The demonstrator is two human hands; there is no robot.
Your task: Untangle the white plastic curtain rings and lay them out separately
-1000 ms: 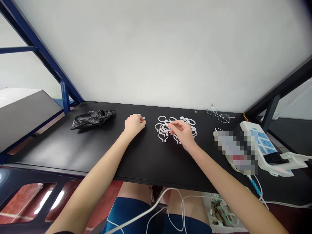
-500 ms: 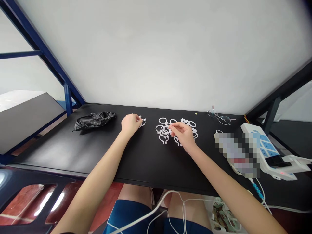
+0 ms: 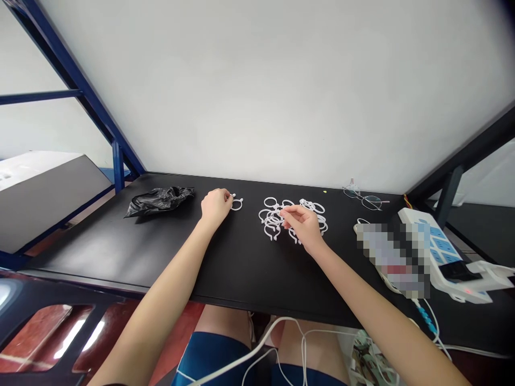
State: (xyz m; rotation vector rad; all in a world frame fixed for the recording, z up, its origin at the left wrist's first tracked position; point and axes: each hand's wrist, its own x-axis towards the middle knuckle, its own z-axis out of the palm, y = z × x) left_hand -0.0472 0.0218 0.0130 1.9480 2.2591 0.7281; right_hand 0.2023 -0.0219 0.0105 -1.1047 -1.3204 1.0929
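A pile of several white plastic rings (image 3: 272, 224) lies on the black table (image 3: 241, 257) near its far edge. My right hand (image 3: 302, 225) rests on the pile with thumb and forefinger pinched on one ring. My left hand (image 3: 214, 206) is curled to the left of the pile, its fingertips touching a single white ring (image 3: 237, 203) that lies flat on the table apart from the others.
A crumpled black plastic bag (image 3: 159, 199) lies at the far left. A pair of glasses (image 3: 364, 198) sits at the far right by the wall. A white power strip (image 3: 442, 252) and a blurred object (image 3: 392, 257) occupy the right side. White cables hang below the table.
My left hand has drawn back a little, and the single ring now shows flat on the table beside its fingertips. My right hand stays pinched on the pile.
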